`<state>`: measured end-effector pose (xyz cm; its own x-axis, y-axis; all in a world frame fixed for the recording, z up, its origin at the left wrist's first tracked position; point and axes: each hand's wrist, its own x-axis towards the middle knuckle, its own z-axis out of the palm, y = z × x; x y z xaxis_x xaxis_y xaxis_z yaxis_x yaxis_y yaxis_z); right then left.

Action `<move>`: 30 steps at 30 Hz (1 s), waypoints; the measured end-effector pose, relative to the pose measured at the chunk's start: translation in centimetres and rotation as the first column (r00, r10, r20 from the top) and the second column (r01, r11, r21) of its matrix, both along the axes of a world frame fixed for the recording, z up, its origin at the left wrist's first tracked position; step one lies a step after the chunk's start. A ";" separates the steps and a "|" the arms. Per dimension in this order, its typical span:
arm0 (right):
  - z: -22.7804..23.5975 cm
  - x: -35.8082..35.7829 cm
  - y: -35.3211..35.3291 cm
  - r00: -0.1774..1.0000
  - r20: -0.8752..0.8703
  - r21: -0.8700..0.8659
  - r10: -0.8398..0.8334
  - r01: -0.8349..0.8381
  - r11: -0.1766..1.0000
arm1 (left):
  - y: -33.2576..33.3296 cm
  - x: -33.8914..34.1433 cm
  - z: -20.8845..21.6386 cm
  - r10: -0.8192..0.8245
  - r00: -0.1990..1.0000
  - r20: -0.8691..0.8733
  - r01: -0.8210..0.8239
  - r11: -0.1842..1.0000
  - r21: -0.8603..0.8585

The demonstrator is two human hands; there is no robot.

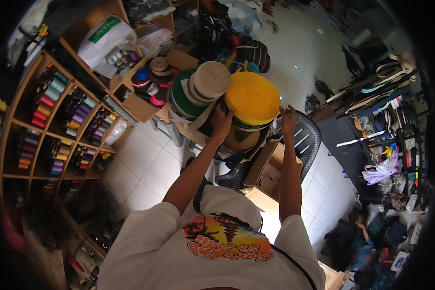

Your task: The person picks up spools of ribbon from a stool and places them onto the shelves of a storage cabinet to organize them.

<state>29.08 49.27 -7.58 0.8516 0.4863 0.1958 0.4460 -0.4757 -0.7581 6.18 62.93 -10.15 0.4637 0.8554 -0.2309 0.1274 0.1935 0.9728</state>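
Observation:
A thick roll of yellow webbing (253,96) lies on top of other rolls, with a green-edged roll (249,127) and a tan roll (241,141) beneath it. My left hand (223,121) grips its near left side, the thumb up against the rim. On the opposite side my right hand (288,119) has its fingers bent at the rim; how firmly they press is hard to see. Left of the yellow roll, a stack of beige webbing rolls (212,79) sits over a dark green roll (181,94), with a loose beige strip hanging down.
An open cardboard box (266,171) rests on a black woven chair (310,133) in front of me. Wooden shelves (46,130) of thread spools stand at the left. Another carton (142,107) holds small rolls. Straps hang on a rack (386,140) at the right. A person (365,241) is at the lower right.

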 end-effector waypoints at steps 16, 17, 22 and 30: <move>-2.1 2.8 4.0 0.990 -0.109 -0.029 -0.091 0.089 0.996 | 0.1 2.9 1.2 -0.052 0.997 0.050 0.042 0.984 0.175; -2.4 2.5 3.9 0.983 -0.147 0.043 -0.111 0.118 0.992 | 0.2 2.7 1.3 -0.060 0.996 0.063 0.047 0.979 0.200; -1.3 1.0 4.1 0.978 -0.161 0.118 -0.130 0.150 0.982 | 0.8 2.2 1.3 -0.103 0.987 0.126 0.072 0.972 0.225; 9.7 -8.4 15.8 0.904 0.139 -0.064 0.404 -0.399 0.915 | 0.2 2.3 0.1 -0.095 0.958 0.269 0.071 0.993 0.098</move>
